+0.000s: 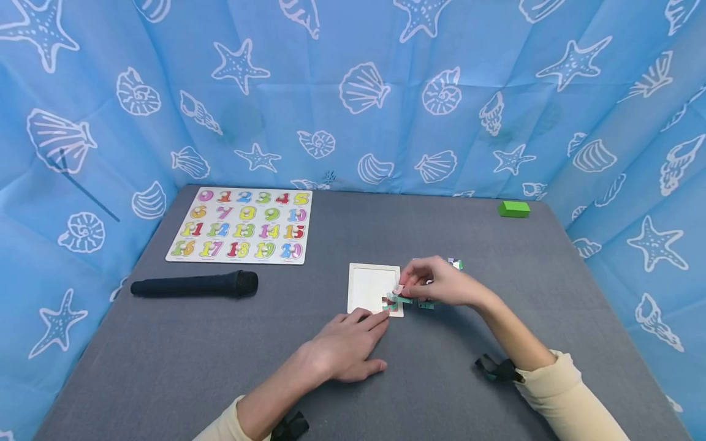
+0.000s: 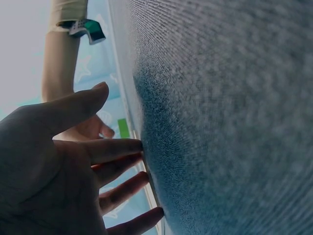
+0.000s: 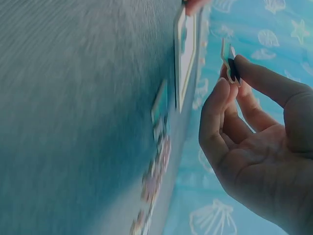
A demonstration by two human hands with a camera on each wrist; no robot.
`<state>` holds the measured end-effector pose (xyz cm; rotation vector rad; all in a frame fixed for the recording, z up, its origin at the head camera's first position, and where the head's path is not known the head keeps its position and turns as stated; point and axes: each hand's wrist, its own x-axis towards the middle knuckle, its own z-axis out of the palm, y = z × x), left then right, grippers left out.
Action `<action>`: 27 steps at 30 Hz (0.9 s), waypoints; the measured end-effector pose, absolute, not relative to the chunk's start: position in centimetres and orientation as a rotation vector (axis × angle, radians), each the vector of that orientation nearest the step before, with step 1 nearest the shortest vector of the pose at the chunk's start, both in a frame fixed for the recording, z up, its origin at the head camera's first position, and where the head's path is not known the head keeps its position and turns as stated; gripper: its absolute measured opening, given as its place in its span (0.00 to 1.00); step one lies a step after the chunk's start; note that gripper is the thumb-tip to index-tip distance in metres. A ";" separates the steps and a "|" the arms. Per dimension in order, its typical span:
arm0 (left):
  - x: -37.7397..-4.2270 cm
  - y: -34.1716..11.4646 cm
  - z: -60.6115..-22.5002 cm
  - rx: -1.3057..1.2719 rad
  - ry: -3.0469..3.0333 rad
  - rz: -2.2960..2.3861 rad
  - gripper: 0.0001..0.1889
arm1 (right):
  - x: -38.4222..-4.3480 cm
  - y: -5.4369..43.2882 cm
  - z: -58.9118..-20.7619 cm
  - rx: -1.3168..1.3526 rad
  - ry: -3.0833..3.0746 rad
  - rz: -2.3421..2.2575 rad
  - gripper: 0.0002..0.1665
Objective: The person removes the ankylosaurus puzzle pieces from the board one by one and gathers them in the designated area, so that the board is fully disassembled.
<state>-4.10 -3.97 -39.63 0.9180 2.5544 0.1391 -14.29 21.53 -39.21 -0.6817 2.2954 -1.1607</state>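
Observation:
A square, pale wooden puzzle tray point(image 1: 366, 283) lies near the table's middle, with a printed jigsaw piece point(image 1: 388, 304) in its near right corner. My left hand point(image 1: 349, 349) rests with fingertips along the tray's near edge, its thumb spread apart; the left wrist view shows those fingers point(image 2: 122, 191) extended. Between thumb and fingers, my right hand point(image 1: 444, 283) pinches a jigsaw piece point(image 3: 230, 61) over the tray's right side. The held piece has teal and dark parts. Loose jigsaw pieces point(image 3: 160, 100) lie right of the tray, partly hidden under my right hand in the head view.
A number puzzle board point(image 1: 242, 226) lies at the back left, with a black microphone point(image 1: 193, 285) in front of it. At the back right sits a green block point(image 1: 514, 209). A blue curtain point(image 1: 331, 92) with shell patterns surrounds the grey table point(image 1: 193, 367).

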 end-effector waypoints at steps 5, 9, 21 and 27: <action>-4.1 -3.9 -39.7 0.909 2.547 0.133 0.41 | -14.0 23.9 -38.9 -0.647 2.299 -1.164 0.07; -4.2 -3.9 -39.7 0.907 2.545 0.133 0.41 | -13.7 25.8 -38.8 -0.632 2.326 -1.150 0.07; -4.1 -4.1 -39.7 0.911 2.542 0.159 0.41 | -13.5 28.5 -39.5 -0.528 2.362 -1.072 0.08; -4.1 -4.1 -39.7 0.918 2.544 0.159 0.40 | -13.4 28.8 -40.0 -0.541 2.406 -1.022 0.07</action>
